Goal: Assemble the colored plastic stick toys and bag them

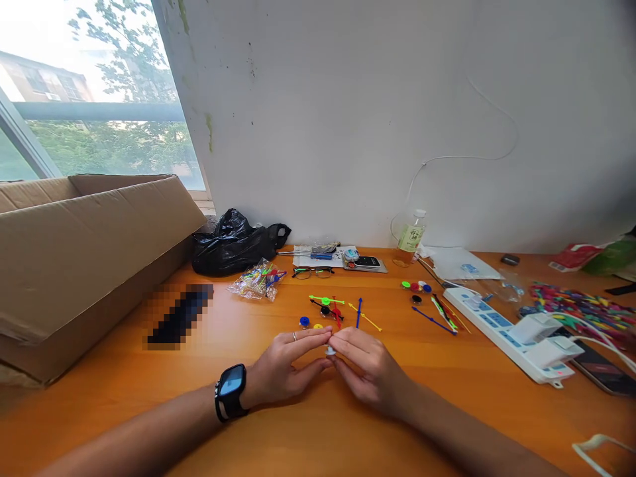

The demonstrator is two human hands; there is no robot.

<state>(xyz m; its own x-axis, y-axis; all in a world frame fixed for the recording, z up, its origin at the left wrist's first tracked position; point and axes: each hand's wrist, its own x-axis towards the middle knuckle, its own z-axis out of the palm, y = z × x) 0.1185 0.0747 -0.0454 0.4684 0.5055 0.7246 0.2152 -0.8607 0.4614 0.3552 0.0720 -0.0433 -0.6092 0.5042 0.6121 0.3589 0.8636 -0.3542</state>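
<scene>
A small white piece (330,352) sits at the lower centre of the frame, pinched where the fingertips of the left hand (289,363) and right hand (371,366) meet. Both grips are closed on it, thumbs below and fingers above; the fingers cover most of it, so I cannot tell which hand bears more of the hold.

The likeliest trouble is a slip: the piece is tiny and looks smooth, so uneven pressure from the two sides could squirt it out. Crowded fingertips also hide its upper part, and a crooked push might go unnoticed until something bends or sits askew.

If it drops, it would probably land on the table (318,430) and could roll, since its visible end looks round. Just beyond the fingers lie a blue disc (304,321), a yellow disc (318,326) and a cluster of green, black and red arrows (325,301); a yellow arrow (366,318) and an upright-pointing blue arrow (359,313) are beside them. A knuckle or a reach forward could scatter these, as they seem light and loose.

At the right of the frame, the power strip (507,334) carries bulky plugs and cables; a right sleeveless forearm (462,417) swinging wide could snag one.
</scene>
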